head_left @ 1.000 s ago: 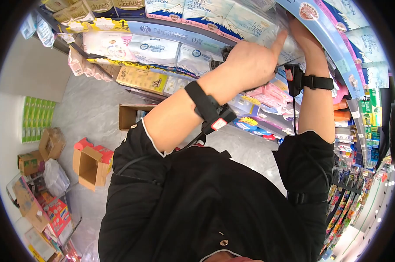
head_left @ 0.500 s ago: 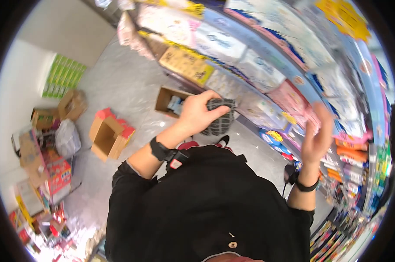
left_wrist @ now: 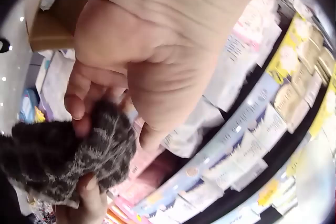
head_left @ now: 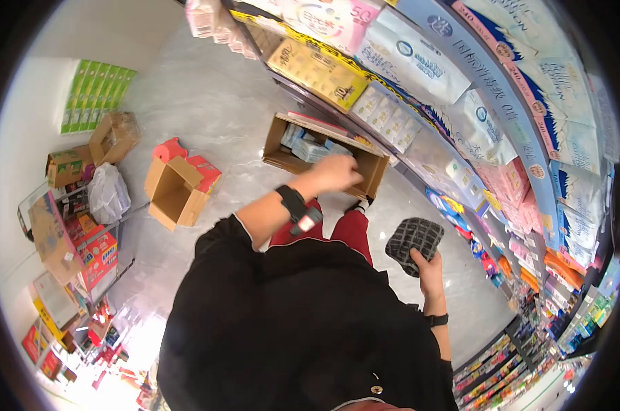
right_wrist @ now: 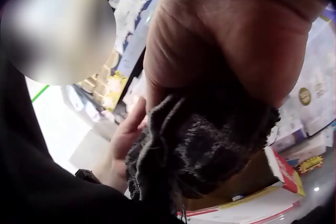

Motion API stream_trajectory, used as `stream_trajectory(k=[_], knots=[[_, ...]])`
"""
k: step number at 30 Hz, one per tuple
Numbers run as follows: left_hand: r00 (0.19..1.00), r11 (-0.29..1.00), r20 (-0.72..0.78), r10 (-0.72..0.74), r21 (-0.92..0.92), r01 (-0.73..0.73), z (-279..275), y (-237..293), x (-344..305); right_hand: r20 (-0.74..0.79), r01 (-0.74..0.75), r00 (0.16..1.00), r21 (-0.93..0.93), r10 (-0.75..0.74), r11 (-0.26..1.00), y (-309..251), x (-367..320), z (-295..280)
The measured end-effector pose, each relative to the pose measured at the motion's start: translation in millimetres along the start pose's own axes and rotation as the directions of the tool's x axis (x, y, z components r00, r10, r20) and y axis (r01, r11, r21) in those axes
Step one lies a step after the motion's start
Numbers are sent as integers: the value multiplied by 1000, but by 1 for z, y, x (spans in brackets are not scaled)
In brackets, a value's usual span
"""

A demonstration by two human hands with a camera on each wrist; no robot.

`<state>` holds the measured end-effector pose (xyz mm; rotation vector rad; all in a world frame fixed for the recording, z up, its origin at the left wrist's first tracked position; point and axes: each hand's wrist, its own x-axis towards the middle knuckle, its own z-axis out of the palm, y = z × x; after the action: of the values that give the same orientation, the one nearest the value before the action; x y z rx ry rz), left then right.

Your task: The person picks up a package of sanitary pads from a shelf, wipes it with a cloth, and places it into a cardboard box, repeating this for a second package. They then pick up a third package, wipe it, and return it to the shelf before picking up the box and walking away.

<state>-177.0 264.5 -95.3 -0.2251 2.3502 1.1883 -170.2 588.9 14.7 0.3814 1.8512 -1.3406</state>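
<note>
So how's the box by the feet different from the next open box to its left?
The feet box is long; the left box looks squarer.

The feet box has pale packs inside; in the left box I see only bare cardboard.

The feet box sits beside the shelf; the left box is well away from it.

Both are open, brown inside and on the floor.

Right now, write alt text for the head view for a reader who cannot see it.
A person's right hand holds a dark checked cloth, while the blurred left hand appears in front of an open cardboard box with packs inside. Stocked shop shelves curve along the right; more boxes stand at left.
</note>
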Motion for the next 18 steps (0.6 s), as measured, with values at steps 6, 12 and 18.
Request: stream_trajectory(k=[6,12,18], knots=[[938,913,218,-268,368,176,-14,-121,65,-220,-178,971,-420,91,890,89,-14,-29],[954,877,92,-285,426,221,70,-219,122,-169,-339,940,-352,297,873,174,-25,-60],[960,918,11,-279,295,263,83,-192,115,-349,-447,878,-347,329,824,182,-61,-79]])
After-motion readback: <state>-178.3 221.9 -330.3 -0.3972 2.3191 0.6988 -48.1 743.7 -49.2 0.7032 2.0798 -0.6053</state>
